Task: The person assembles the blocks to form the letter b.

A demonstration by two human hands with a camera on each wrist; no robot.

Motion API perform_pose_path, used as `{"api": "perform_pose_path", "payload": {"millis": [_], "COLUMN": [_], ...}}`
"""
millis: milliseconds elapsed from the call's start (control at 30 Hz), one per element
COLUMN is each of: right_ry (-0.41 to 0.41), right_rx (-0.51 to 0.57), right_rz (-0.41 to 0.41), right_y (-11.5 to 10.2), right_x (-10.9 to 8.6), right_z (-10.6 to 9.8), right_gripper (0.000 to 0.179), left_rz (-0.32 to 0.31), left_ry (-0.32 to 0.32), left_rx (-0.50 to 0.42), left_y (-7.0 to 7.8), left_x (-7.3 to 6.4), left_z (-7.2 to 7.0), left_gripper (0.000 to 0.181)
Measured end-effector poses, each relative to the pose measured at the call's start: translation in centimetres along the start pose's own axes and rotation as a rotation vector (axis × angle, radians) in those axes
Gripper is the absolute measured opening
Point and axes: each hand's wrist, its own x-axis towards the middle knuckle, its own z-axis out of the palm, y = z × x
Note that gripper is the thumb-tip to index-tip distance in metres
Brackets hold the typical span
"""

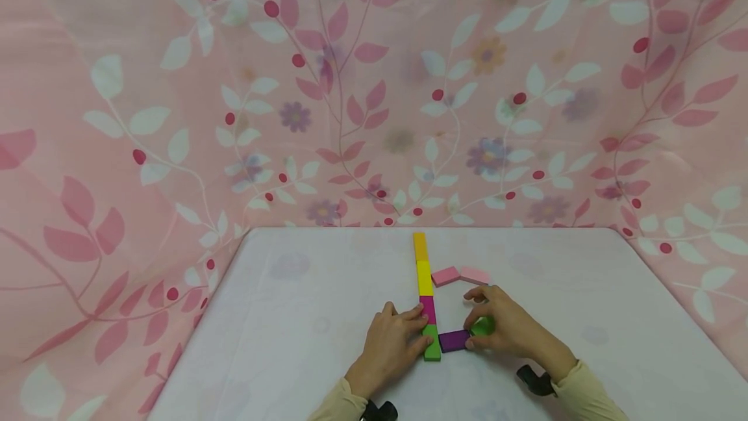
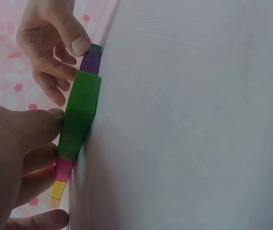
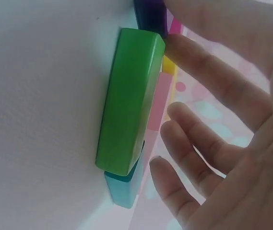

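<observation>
A straight column of rectangular blocks lies on the table, from an orange block (image 1: 420, 247) through a yellow block (image 1: 424, 278) and a magenta block (image 1: 428, 310) to a green block (image 1: 432, 349) nearest me. My left hand (image 1: 393, 341) rests along its left side, fingertips on the magenta block and thumb on the green one. A purple block (image 1: 452, 341) extends rightward from the green block. My right hand (image 1: 505, 321) pinches its right end between thumb and index finger, the other fingers spread loosely. Under that palm lies a second green block (image 3: 129, 100), partly hidden in the head view.
Two pink blocks (image 1: 446, 276) run right from beside the yellow block. A teal block (image 3: 122, 189) shows beyond the second green block in the right wrist view. The white-covered table (image 1: 292, 304) meets a pink floral cloth (image 1: 374, 83) at its back edge.
</observation>
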Motion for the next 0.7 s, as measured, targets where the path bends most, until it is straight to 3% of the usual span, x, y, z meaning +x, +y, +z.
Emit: {"api": "perform_pose_path", "payload": {"millis": [200,533,700], "right_ry": [-0.029,-0.072,-0.049], "right_rx": [0.019,0.037,0.012], "right_rz": [-0.023,-0.021,-0.035], "right_y": [0.3,0.9,1.1], "right_x": [-0.2,-0.3,-0.4], "right_z": [-0.6,-1.1,-0.9], "right_gripper": [0.028,0.024,0.024], "left_rz": [0.002,0.0,-0.004], "left_ry": [0.001,0.017,0.009], "left_rx": [-0.005,-0.01,-0.013], "left_y": [0.1,0.0,0.1], "left_x": [0.1,0.0,0.0], "left_z": [0.0,0.0,0.0], "left_gripper": [0.042,0.041,0.041]}}
